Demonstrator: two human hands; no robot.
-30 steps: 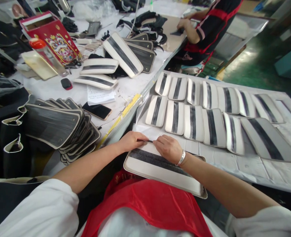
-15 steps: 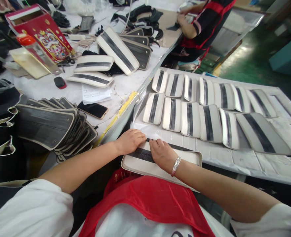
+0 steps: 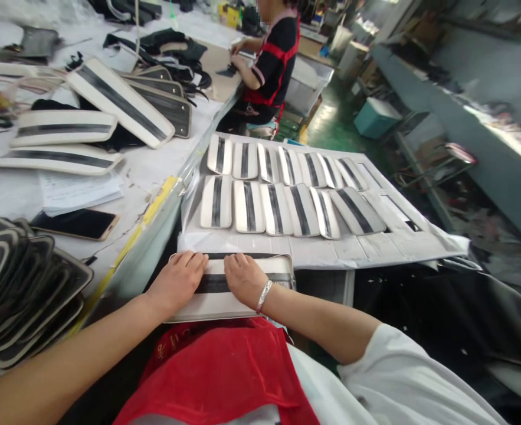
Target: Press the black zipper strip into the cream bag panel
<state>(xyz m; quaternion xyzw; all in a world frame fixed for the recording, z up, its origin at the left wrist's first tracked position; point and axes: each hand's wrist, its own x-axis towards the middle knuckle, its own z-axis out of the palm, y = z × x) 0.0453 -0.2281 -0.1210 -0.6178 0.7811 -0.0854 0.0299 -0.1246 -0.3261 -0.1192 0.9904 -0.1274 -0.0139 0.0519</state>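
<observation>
White dark-striped panel (image 3: 216, 286): lying before red apron (image 3: 216, 372), long axis running left-right | left hand (image 3: 178, 282): curling over far edge, leftward | right hand (image 3: 246, 280): curling likewise, nearer middle | cannot tell how tightly fingers are closing

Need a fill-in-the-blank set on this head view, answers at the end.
The left hand and right hand touch a white panel whose stripe is ____.
The silver bracelet is on the person's ____ wrist.
On the white-covered table, laid-out panels form ____ rows.
The apron is ____.

Missing words: black; right; two; red.
</observation>
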